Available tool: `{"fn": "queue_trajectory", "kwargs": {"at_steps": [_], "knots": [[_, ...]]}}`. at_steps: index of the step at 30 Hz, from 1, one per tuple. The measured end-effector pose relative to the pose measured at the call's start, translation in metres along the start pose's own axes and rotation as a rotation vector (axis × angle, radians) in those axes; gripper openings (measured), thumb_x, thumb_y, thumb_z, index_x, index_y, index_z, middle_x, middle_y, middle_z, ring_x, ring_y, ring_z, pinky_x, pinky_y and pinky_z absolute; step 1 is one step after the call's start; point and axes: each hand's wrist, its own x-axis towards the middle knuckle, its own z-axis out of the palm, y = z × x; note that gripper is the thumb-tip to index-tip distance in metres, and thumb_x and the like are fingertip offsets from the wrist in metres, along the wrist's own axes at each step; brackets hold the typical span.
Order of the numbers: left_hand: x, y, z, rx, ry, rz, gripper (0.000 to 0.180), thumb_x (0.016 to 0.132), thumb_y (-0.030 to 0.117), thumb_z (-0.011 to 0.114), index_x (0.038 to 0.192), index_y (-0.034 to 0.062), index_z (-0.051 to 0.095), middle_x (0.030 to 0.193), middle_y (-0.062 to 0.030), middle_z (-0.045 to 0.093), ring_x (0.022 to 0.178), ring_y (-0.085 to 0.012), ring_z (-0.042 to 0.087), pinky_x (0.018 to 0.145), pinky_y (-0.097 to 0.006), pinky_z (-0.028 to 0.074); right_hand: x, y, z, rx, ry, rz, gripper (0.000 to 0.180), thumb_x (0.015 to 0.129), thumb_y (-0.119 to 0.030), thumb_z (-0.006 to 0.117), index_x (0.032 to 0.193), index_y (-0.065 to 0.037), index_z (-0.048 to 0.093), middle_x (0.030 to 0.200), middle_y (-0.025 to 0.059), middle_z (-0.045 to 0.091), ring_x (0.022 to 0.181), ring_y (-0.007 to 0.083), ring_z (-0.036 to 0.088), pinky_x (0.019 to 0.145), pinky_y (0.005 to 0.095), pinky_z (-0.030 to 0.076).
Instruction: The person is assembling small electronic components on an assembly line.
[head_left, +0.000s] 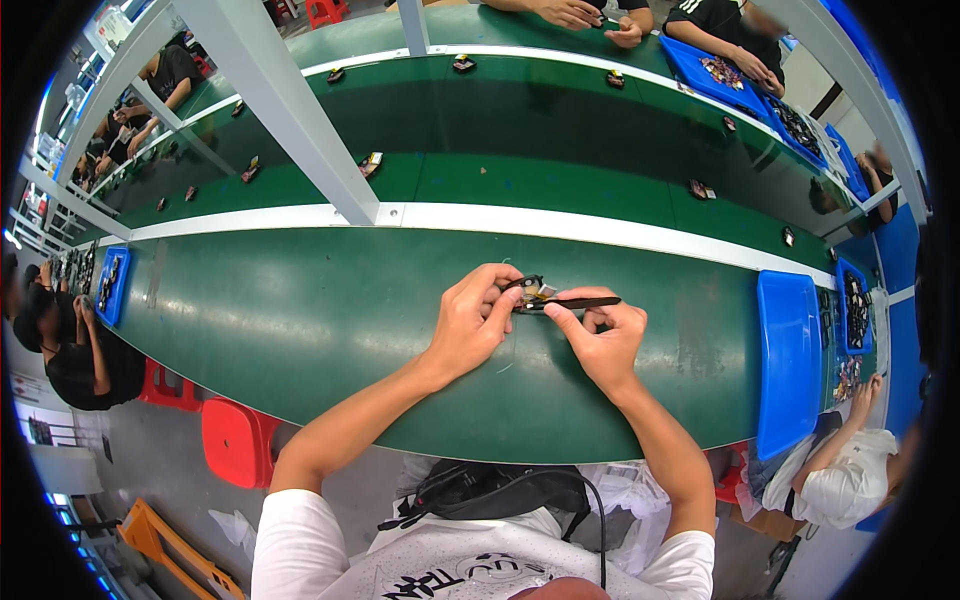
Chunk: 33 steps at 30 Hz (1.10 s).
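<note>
Over the middle of the green bench, my left hand (475, 318) pinches a small black electronic assembly (533, 289) between thumb and fingertips. It has a black casing with a yellowish and a silvery part showing, and its details are too small to make out. My right hand (606, 338) is closed around a slim black tool that looks like tweezers (590, 302). The thick end sticks out to the right past the fingers. Its tip points left at the assembly, and I cannot tell whether it touches. Both forearms are held above the bench top.
A blue tray (786, 360) stands at the bench's right end, beside a smaller blue bin (853, 305) of black parts. Beyond a white rail (560, 222), small assemblies sit spaced along a green conveyor (520, 110). A white post (290, 120) rises ahead-left. Co-workers sit around; red stools (238, 440) stand left.
</note>
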Motion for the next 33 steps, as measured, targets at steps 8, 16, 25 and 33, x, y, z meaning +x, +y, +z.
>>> {"fn": "queue_trajectory", "kwargs": {"at_steps": [8, 16, 25, 33], "knots": [[-0.001, 0.001, 0.001, 0.041, -0.019, 0.091, 0.016, 0.099, -0.001, 0.06, 0.113, -0.0059, 0.06, 0.083, -0.0112, 0.07, 0.06, -0.0106, 0.064, 0.051, -0.023, 0.051, 0.005, -0.001, -0.004, 0.48, -0.117, 0.359, 0.012, 0.087, 0.006, 0.075, 0.098, 0.009, 0.07, 0.094, 0.0157, 0.074, 0.085, 0.0173, 0.073, 0.074, 0.0249, 0.058], [-0.002, -0.002, 0.001, 0.043, -0.019, 0.144, 0.016, 0.097, -0.002, 0.062, 0.113, -0.0064, 0.062, 0.085, -0.012, 0.07, 0.065, -0.013, 0.069, 0.051, -0.023, 0.054, 0.011, -0.013, -0.007, 0.491, -0.109, 0.541, 0.012, 0.088, 0.007, 0.074, 0.098, 0.009, 0.069, 0.093, 0.0166, 0.074, 0.085, 0.0183, 0.073, 0.077, 0.0271, 0.06], [-0.001, -0.003, 0.001, 0.064, -0.007, 0.212, 0.016, 0.097, -0.003, 0.062, 0.113, -0.0071, 0.062, 0.088, -0.0124, 0.069, 0.067, -0.0138, 0.07, 0.051, -0.024, 0.055, 0.012, -0.013, -0.009, 0.478, -0.143, 0.549, 0.011, 0.088, 0.008, 0.073, 0.097, 0.009, 0.068, 0.093, 0.0166, 0.074, 0.086, 0.0195, 0.074, 0.078, 0.0274, 0.06], [0.002, -0.006, -0.005, -0.271, -0.108, -0.075, 0.023, 0.102, 0.005, 0.059, 0.12, -0.0093, 0.059, 0.095, -0.0175, 0.07, 0.07, -0.0216, 0.073, 0.051, -0.025, 0.057, 0.006, -0.001, -0.005, 0.529, -0.104, 0.396, 0.012, 0.087, 0.007, 0.075, 0.097, 0.008, 0.069, 0.088, 0.0115, 0.073, 0.074, 0.0108, 0.069, 0.064, 0.0204, 0.053]]}}
